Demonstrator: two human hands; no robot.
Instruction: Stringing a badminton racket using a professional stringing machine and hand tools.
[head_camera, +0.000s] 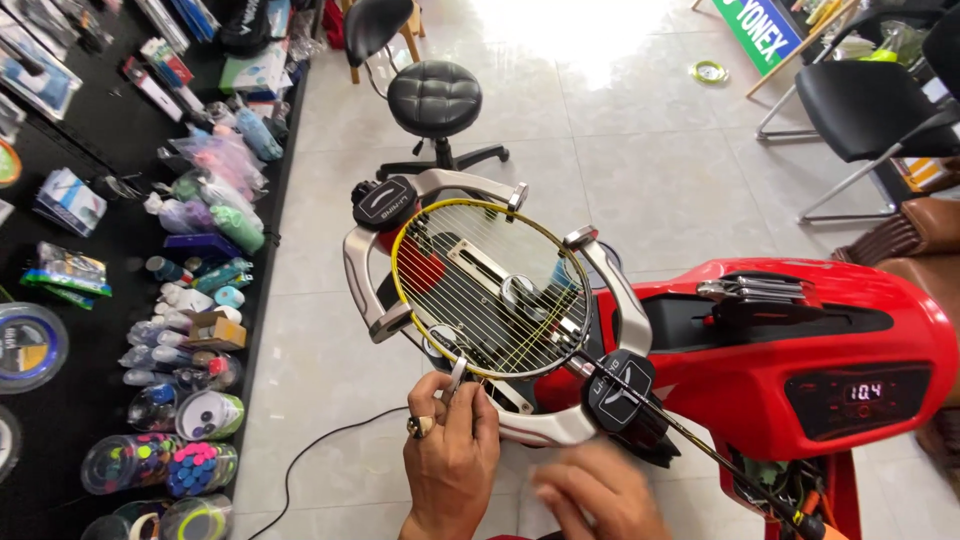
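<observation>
A yellow-framed racket (400, 243) lies clamped flat in the silver cradle (354, 272) of a red stringing machine (790, 330). Its string bed is partly strung. My left hand (450, 455), with a ring on one finger, is at the racket's near rim and pinches a small silver tool (456, 378) against the frame. My right hand (598, 495) is blurred, just below the machine's black near clamp (618, 390), and I cannot tell whether it holds anything. The racket's shaft (720, 458) runs off to the lower right.
A black display shelf (110, 300) on the left carries grip tubs, packets and string reels. A black stool (434, 100) stands beyond the machine, black chairs (865, 105) at the upper right. A black cable (310, 455) trails over the tiled floor. The machine's panel has a lit display (865, 392).
</observation>
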